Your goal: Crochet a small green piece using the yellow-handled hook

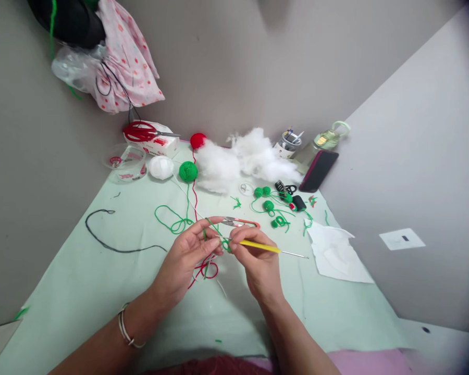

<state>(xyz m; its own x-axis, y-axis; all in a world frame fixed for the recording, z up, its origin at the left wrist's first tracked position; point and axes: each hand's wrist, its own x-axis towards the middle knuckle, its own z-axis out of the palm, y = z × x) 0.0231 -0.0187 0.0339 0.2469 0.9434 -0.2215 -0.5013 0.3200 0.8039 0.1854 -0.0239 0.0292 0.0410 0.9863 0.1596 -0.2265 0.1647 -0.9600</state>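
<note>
In my right hand (258, 260) is a crochet hook with a yellow handle (260, 246), its metal tip pointing left toward my other hand. My left hand (193, 247) is closed, pinching green yarn (225, 244) at the hook's tip, with a strand running over the fingers. That strand seems to lead back to a green yarn ball (188, 172). Loose red yarn (209, 268) lies tangled under my hands. Just beyond them rest orange-handled thread snips (241, 222). Small green crocheted pieces (268, 206) with thread tails lie to the right.
Behind are white stuffing (254, 156), a white yarn ball (161, 167), a red yarn ball (198, 140) and a clear plastic tub (127, 164). Red scissors (143, 131) lie on a tissue pack (168, 146). A phone (318, 171) leans by a bottle (310, 151); white paper (338, 250) lies right.
</note>
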